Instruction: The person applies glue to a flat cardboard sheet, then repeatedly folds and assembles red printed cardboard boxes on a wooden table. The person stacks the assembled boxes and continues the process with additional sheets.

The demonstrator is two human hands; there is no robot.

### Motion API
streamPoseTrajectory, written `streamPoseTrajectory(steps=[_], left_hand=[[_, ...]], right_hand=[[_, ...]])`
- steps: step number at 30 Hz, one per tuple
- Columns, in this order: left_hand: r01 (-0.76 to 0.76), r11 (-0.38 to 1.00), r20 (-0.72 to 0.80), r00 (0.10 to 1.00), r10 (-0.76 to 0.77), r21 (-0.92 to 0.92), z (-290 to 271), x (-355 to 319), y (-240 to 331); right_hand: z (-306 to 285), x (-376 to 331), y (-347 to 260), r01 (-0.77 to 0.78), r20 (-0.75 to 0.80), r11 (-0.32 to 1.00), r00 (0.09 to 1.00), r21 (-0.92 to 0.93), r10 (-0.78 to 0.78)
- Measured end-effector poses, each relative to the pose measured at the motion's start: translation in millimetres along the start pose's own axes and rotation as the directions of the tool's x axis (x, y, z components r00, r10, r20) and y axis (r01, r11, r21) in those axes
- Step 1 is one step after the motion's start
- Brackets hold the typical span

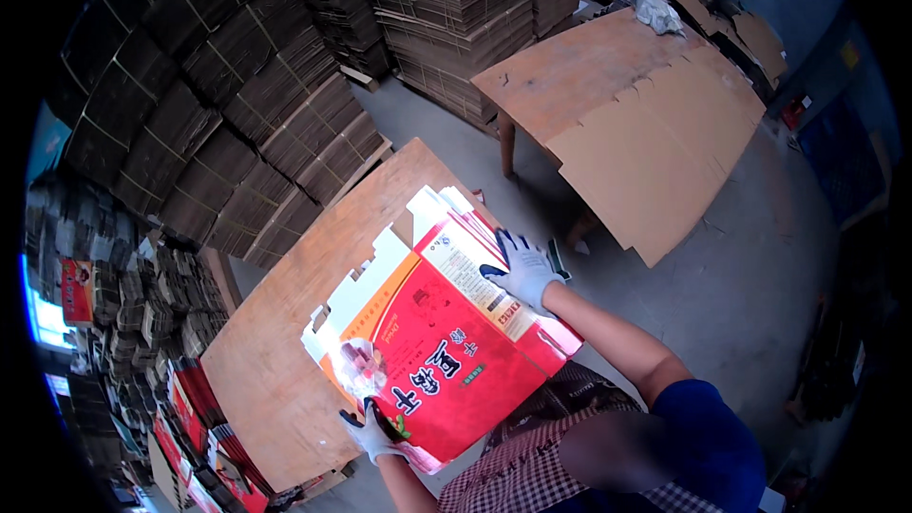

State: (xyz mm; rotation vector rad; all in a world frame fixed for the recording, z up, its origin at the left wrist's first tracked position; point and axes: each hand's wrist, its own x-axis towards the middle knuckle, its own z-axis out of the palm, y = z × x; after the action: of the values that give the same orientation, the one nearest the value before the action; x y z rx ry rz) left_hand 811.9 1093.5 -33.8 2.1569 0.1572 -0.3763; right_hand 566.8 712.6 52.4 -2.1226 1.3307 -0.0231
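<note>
A small stack of flattened printed cartons [461, 332], red with a white and orange edge, lies at a slant over the near side of a wooden table, close to my body. My left hand [373, 432], in a pale glove with dark fingertips, grips the stack's lower left edge. My right hand [522, 271], gloved the same way, rests on the right end, its fingers stretched apart over the white printed panel. Several layered sheet edges show at the far right corner. The undersides of the cartons are hidden.
Bare wood of the table [275, 351] shows left of the cartons. A second table [560, 66] carries a flat brown cardboard sheet [665, 152] and a crumpled plastic bag [655, 11]. Strapped cardboard bundles [218, 104] rise behind. Stacked red printed cartons [195, 408] stand at the left.
</note>
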Motion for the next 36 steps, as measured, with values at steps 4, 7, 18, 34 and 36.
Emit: streamPoseTrajectory(steps=[4,7,18,34,36], left_hand=[[0.451,0.707,0.574,0.815,-0.077,-0.544,-10,24,-23],[0.530,0.674,0.711,0.703,-0.009,-0.515,1,-1,18],[-0.451,0.856,0.003,0.885,0.465,0.254,50,31,19],[-0.715,0.386,0.396,0.664,0.634,0.582,83,-40,86],[-0.715,0.420,0.380,0.671,0.637,0.558,82,-41,85]], right_hand=[[17,-1,17,-0.209,0.135,0.953,0.974,0.220,0.182],[-1,-8,29,-0.266,0.260,0.849,0.953,0.456,0.158],[22,16,103,-0.110,-0.001,0.837,0.991,0.536,0.132],[-126,15,217,-0.389,-0.114,0.802,0.917,-0.454,0.381],[-194,-8,184,-0.269,-0.265,0.842,0.951,-0.467,0.157]])
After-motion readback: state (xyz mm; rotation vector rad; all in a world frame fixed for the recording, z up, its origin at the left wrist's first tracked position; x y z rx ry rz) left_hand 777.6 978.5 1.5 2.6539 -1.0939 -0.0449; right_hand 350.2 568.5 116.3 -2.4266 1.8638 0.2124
